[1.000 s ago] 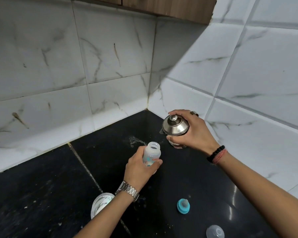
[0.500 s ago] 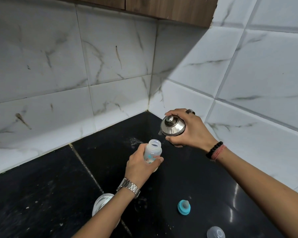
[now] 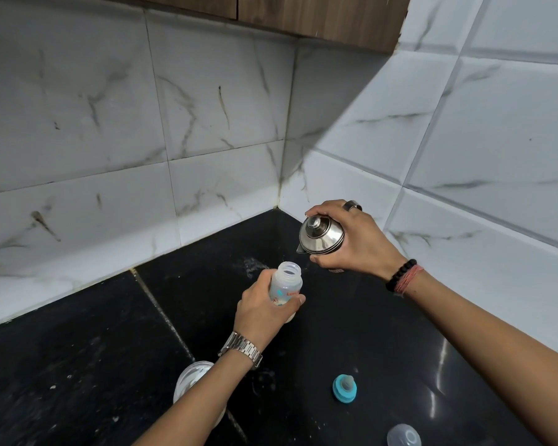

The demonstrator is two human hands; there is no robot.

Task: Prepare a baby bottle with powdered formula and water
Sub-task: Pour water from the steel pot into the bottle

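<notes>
The left hand (image 3: 261, 312) wraps round one open baby bottle (image 3: 285, 286). The right hand (image 3: 356, 244) grips one shiny steel jug (image 3: 319, 236). One blue teat ring (image 3: 344, 388) and one clear cap (image 3: 404, 435) lie on the black counter (image 3: 78, 365).

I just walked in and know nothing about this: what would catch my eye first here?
Probably the shiny steel jug, gripped by the right hand and held above the open baby bottle in the left hand, over a black counter. Nearer the camera, a teal teat ring lies on that counter.
</notes>
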